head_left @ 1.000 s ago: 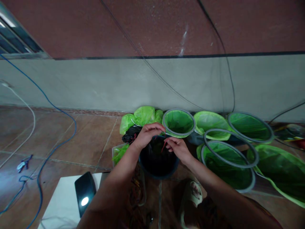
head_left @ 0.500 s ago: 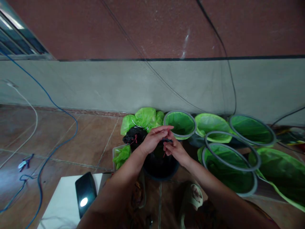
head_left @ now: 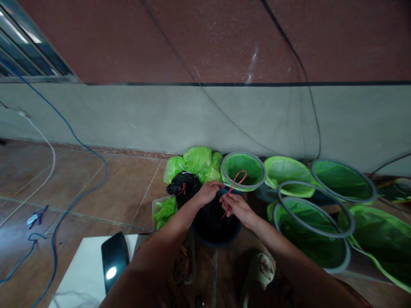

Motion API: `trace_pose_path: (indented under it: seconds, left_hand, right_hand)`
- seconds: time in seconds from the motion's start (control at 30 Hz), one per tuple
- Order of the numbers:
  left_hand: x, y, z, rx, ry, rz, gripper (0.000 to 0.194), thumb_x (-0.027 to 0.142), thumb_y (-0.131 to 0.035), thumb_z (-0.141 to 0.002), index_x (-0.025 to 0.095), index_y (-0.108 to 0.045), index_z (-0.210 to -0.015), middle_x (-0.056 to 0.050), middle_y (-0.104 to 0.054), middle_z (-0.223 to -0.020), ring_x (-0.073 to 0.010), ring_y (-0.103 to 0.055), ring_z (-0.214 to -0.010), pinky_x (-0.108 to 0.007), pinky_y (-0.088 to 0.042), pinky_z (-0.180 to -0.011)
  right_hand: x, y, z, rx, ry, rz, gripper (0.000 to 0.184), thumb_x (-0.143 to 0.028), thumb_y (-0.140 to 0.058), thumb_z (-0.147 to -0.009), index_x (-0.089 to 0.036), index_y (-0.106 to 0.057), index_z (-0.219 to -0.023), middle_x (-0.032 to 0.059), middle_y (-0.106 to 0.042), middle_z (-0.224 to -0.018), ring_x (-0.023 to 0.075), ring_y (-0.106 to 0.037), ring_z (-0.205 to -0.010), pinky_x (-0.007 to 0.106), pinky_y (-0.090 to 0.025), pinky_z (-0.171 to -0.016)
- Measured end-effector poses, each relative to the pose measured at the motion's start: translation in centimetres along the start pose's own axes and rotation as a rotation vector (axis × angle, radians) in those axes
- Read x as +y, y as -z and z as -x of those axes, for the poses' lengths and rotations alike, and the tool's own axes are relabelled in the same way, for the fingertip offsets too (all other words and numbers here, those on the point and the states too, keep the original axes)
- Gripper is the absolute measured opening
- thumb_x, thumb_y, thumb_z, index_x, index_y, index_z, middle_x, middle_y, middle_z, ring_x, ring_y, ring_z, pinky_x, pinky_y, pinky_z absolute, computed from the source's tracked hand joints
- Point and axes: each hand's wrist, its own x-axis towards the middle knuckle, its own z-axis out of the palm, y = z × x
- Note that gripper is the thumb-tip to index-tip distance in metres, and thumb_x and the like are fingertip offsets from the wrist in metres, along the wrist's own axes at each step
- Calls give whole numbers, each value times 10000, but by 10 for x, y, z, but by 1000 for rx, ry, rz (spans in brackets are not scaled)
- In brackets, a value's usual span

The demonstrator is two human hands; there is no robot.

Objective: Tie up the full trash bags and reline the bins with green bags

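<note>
The right hand point(head_left: 236, 205) clamps a thin red looped string point(head_left: 231, 186) between its fingers. The loop overlaps the round grey-rimmed, green-lined bin point(head_left: 236, 162) in view. The left hand point(head_left: 209, 192) is just beside; whether its fingers grip anything cannot be determined. Both hands are above a round dark bin point(head_left: 216, 234).

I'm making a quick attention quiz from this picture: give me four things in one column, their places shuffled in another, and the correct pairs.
1. String loop
2. Phone
3. Black bag
4. Blue cable

A. On the white surface
B. Winding over the tiles
C. In the right hand
D. Beside the green bags

Pairs: 1-C, 2-A, 3-D, 4-B
</note>
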Motion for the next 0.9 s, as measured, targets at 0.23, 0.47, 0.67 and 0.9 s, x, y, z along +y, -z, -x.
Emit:
trace_pose_path:
  seconds: [0.23, 0.47, 0.67, 0.9]
  left_hand:
    - [-5, -11, 9, -406, -76, 15, 148, 204, -523, -806, 153, -650, -751, 20, -626, -686, -113, -529, -667, -238, -436, -730]
    - [-12, -23, 4, -227, 81, -169, 190, 174, -476, -831, 155, -650, -756, 35, -530, -600, -96, -480, -503, -223, -380, -535]
    - [-14, -28, -2, -48, 268, -108, 208, 163, -477, -844, 144, -659, -745, 30, -518, -543, -116, -514, -487, -255, -434, -567]
    - [-14, -24, 6, -504, -17, -113, 197, 38, -532, -768, 151, -687, -723, 16, -644, -663, -98, -539, -592, -234, -429, -663]
  right_hand:
    - [-7, 10, 5, 46, -46, -144, 491, -647, -701, -691, -177, -595, -782, -66, -495, -523, 66, -423, -424, 212, -358, -426]
    - [-12, 19, 3, 246, -176, -315, 352, -452, -755, -703, -184, -617, -886, -69, -498, -532, 61, -419, -435, 197, -402, -435]
    - [-10, 4, 13, 299, -185, -309, 402, -430, -773, -682, -205, -622, -978, -66, -530, -558, 71, -459, -439, 206, -448, -432]
    - [-15, 6, 6, 180, -160, -329, 269, -361, -731, -724, -169, -682, -906, -34, -553, -579, 70, -459, -440, 219, -458, -429]
